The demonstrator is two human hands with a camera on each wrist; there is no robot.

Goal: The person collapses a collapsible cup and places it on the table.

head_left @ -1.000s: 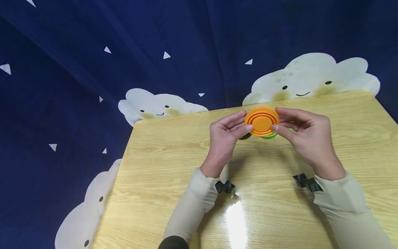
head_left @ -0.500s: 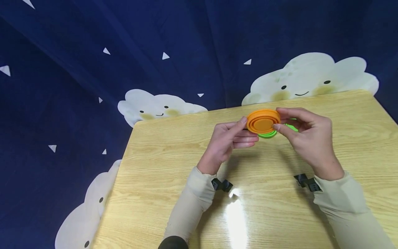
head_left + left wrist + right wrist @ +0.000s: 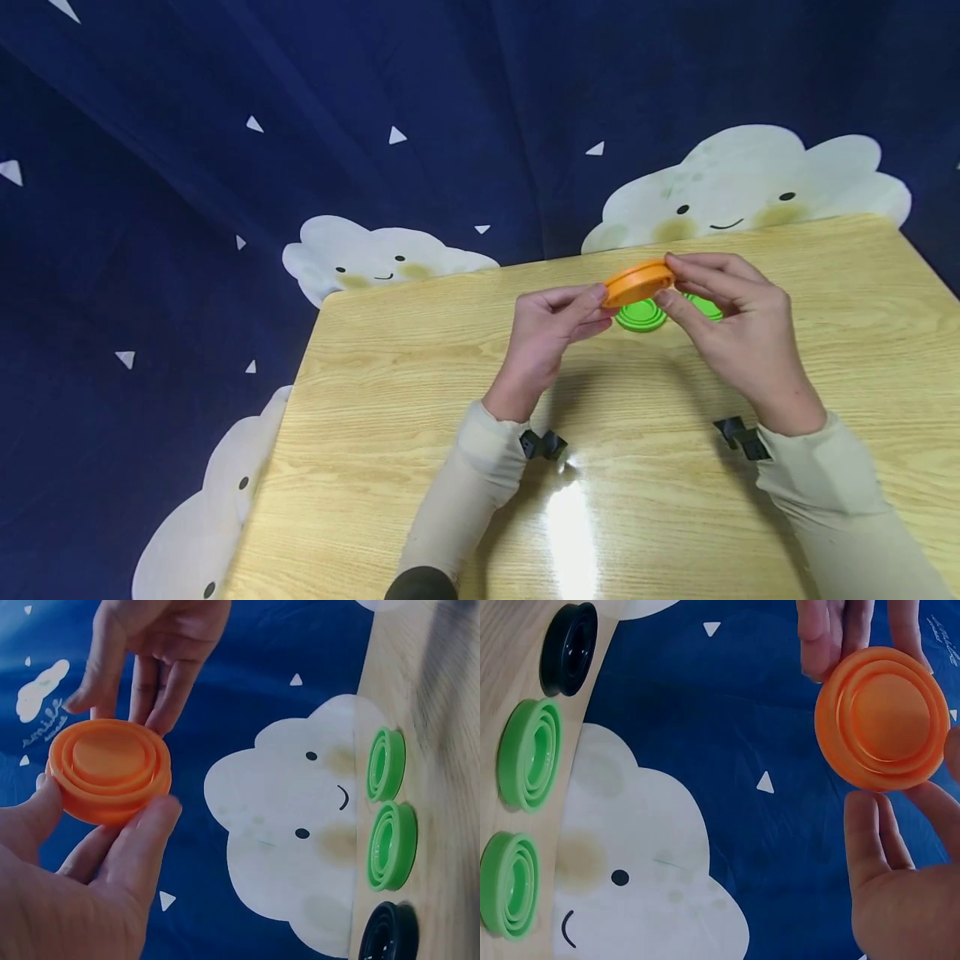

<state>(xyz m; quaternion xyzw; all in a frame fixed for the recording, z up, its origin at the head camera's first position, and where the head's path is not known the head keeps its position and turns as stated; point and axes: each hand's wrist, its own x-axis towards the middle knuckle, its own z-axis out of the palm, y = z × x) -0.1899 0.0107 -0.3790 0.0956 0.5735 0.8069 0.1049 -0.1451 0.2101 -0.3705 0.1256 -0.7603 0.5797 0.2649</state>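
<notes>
Above the table, both hands hold an orange collapsible cup (image 3: 637,286), folded flat into concentric rings. It is tilted so that its side edge shows in the head view. My left hand (image 3: 546,337) pinches its left edge between thumb and fingers. On the opposite edge, my right hand (image 3: 742,325) grips it, thumb below and fingertips at the upper rim. In the left wrist view, the ringed face of the orange cup (image 3: 111,759) is visible. Behind the hands, two green collapsible cups (image 3: 641,316) lie on the table, partly covered in the head view.
A black collapsible cup (image 3: 568,649) lies in line with the green cups (image 3: 531,755), near the back edge of the wooden table (image 3: 390,400). Beyond that edge hangs a dark blue curtain (image 3: 420,75) with clouds and white triangles.
The orange cup has tipped from facing the head camera to nearly edge-on. The left thumb has shifted along its rim, and more of the green cups shows now.
</notes>
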